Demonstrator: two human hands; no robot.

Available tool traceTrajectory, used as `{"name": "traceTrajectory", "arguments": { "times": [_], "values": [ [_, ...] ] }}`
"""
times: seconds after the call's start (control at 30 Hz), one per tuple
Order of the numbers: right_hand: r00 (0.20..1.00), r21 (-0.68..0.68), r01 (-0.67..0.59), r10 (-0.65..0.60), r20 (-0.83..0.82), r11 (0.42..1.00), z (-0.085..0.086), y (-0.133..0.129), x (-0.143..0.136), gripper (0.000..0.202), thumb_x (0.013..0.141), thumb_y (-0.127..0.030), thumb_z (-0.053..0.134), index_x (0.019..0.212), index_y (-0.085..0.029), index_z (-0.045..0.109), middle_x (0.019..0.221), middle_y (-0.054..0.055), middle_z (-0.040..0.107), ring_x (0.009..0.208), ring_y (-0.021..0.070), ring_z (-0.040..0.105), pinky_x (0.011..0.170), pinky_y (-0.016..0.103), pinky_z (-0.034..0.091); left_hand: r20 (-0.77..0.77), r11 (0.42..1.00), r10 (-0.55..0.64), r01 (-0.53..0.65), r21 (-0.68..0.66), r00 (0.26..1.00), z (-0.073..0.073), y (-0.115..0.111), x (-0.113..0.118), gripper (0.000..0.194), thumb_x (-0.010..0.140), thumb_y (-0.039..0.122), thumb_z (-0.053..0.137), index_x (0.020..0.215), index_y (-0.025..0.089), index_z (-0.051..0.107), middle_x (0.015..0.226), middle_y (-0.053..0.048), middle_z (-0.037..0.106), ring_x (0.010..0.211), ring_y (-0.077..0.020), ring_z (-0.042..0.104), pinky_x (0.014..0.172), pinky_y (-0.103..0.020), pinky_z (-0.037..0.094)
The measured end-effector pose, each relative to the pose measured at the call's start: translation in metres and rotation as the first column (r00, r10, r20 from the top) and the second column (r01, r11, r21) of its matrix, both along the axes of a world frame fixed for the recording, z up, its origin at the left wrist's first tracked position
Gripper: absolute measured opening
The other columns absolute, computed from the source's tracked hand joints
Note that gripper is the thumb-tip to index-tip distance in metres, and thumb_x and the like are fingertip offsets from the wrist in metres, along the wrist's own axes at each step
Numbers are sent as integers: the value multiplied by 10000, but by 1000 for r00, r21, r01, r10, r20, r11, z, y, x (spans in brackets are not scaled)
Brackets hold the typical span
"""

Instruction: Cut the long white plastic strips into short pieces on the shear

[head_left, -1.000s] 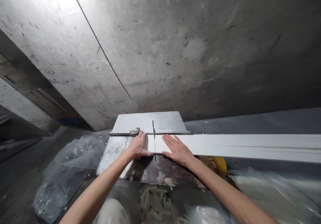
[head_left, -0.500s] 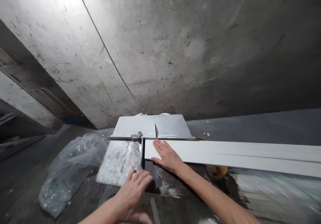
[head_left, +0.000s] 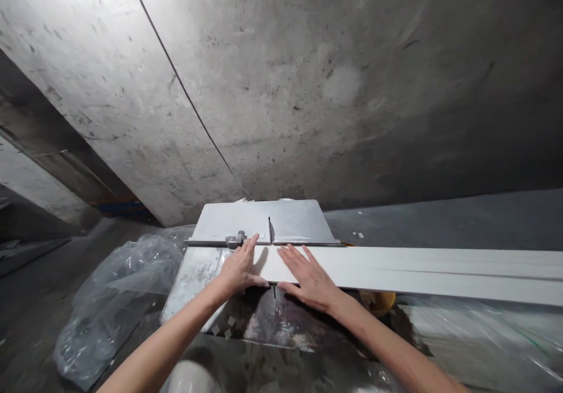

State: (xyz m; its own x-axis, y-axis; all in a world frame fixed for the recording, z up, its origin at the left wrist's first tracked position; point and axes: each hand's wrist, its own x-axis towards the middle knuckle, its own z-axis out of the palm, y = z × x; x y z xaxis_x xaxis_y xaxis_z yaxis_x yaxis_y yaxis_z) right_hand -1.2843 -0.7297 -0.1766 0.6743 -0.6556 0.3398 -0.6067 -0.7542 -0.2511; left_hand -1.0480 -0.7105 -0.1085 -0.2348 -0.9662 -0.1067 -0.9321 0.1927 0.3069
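Note:
A long white board lies across a small table saw, reaching out past the right side. My left hand is at the board's left end, fingers stretched forward over it and the thumb along the near edge. On the board just to the right, my right hand lies with its fingers spread and its thumb by the near edge. Between the hands and beyond the board's far edge, the thin saw blade stands upright. A metal clamp piece sits on the saw's rail, partly behind my left fingers.
Crumpled clear plastic sheeting lies on the floor at left. A yellow container is under the board at right, near plastic-wrapped material. Small white offcuts are near the front edge. A concrete wall rises behind.
My left hand has moved forward and up from the near side of the saw onto the board's left end. My right hand stays on the board, slightly further right.

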Motion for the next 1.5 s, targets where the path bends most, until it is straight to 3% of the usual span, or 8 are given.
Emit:
{"name": "traceTrajectory", "arguments": {
  "times": [0.33, 0.47, 0.77, 0.93, 1.07, 1.17, 1.33, 1.5],
  "values": [
    [979, -57, 106, -114, -171, 993, 2, -100, -10, 747, 937, -626, 319, 1495, -132, 268, 1523, 129, 294, 1402, 283, 282, 1133, 543, 240, 13, 996, 41, -40, -81, 999, -2, -91, 11, 1174, 585, 575, 819, 1468, 160, 168, 1370, -186, 462, 1234, -349, 483, 974, -396, 417],
    [980, -80, 111, -122, -158, 991, 5, -101, -10, 731, 939, -611, 335, 1493, -137, 278, 1516, 127, 311, 1397, 278, 294, 1134, 531, 247, 37, 994, -8, 12, -107, 999, -2, -93, 11, 974, 606, 605, 782, 1357, 193, 319, 1355, -142, 459, 1170, -330, 520, 935, -400, 443],
    [994, -122, 69, -79, -75, 990, -10, -15, -28, 767, 925, -619, 395, 1506, -149, 223, 1512, 119, 326, 1392, 276, 304, 1111, 537, 287, 67, 997, -49, 52, -50, 997, 1, -13, 1, 1014, 513, 580, 815, 1328, 173, 371, 1458, -161, 315, 1215, -373, 467, 1007, -466, 418],
    [998, -102, 42, -46, -41, 994, -12, 6, -43, 759, 921, -597, 437, 1512, -177, 212, 1503, 119, 345, 1385, 283, 318, 1104, 540, 302, 116, 982, -188, 184, 46, 975, 7, 65, -1, 1046, 477, 557, 837, 1373, 246, 397, 1459, -156, 380, 1407, -433, 180, 1131, -661, 72],
    [1000, -66, 9, -9, -6, 998, -4, 8, -12, 732, 913, -551, 489, 1485, -137, 298, 1486, 153, 367, 1381, 288, 325, 1117, 528, 302, -24, 906, -419, 420, 53, 907, -5, 129, 3, 1001, 605, 610, 749, 1456, 362, 285, 1359, -56, 524, 1379, -329, 319, 1159, -617, 18],
    [1000, -23, -14, 14, 8, 1000, 5, 12, 29, 720, 909, -531, 509, 1452, -85, 355, 1476, 183, 374, 1388, 287, 311, 1139, 516, 274, -57, 922, -382, 385, 52, 923, -12, 143, 17, 1007, 658, 667, 693, 1491, 413, 187, 1467, -17, 413, 1362, -325, 356, 1185, -559, 146],
    [987, 29, 60, -64, 151, 998, 13, 16, 60, 761, 952, -552, 392, 1533, -161, 94, 1547, 125, 255, 1439, 251, 175, 1164, 520, 216, -93, 978, -96, 77, -196, 991, -13, 100, 42, 1074, 690, 765, 624, 1515, 267, 151, 1527, -152, 274, 1374, -364, 324, 1109, -498, 345],
    [934, 61, 181, -191, 300, 982, 11, 15, 51, 799, 967, -535, 347, 1522, -179, -105, 1568, 136, 190, 1447, 259, 133, 1151, 534, 233, -39, 982, -65, 57, -179, 997, -6, 30, 16, 1239, 576, 666, 796, 1507, 214, 115, 1562, -200, 111, 1386, -384, 287, 1071, -482, 371]
  ]
}}
